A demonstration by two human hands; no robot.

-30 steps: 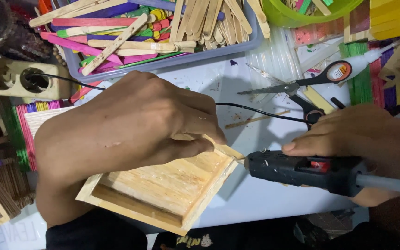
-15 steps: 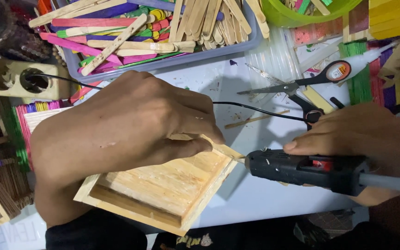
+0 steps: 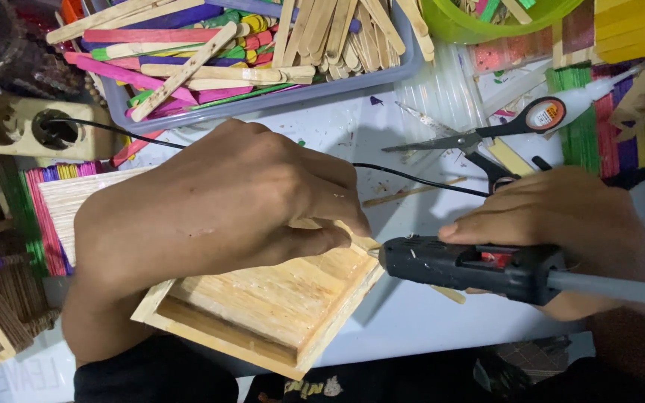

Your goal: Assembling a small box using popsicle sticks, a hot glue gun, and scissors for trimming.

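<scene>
My left hand [image 3: 218,201] presses down on a shallow square tray built of plain wooden sticks [image 3: 263,306], fingers pinching a thin stick at its right rim. In my right hand [image 3: 554,216] is a black glue gun [image 3: 472,265], gripped with a clear glue stick out the back. Its nozzle touches the tray's right corner next to my left fingertips. The tray lies tilted on the white table [image 3: 427,321].
A grey bin of coloured and plain craft sticks [image 3: 263,45] sits at the back, a green bowl [image 3: 502,19] beside it. Scissors [image 3: 487,134], a black cord [image 3: 412,179] and stacks of coloured sticks [image 3: 606,127] lie right. A power strip [image 3: 31,134] and stick bundles [image 3: 54,209] are left.
Barely anything has moved; both hands hold their place with the glue gun's nozzle at the tray's corner.
</scene>
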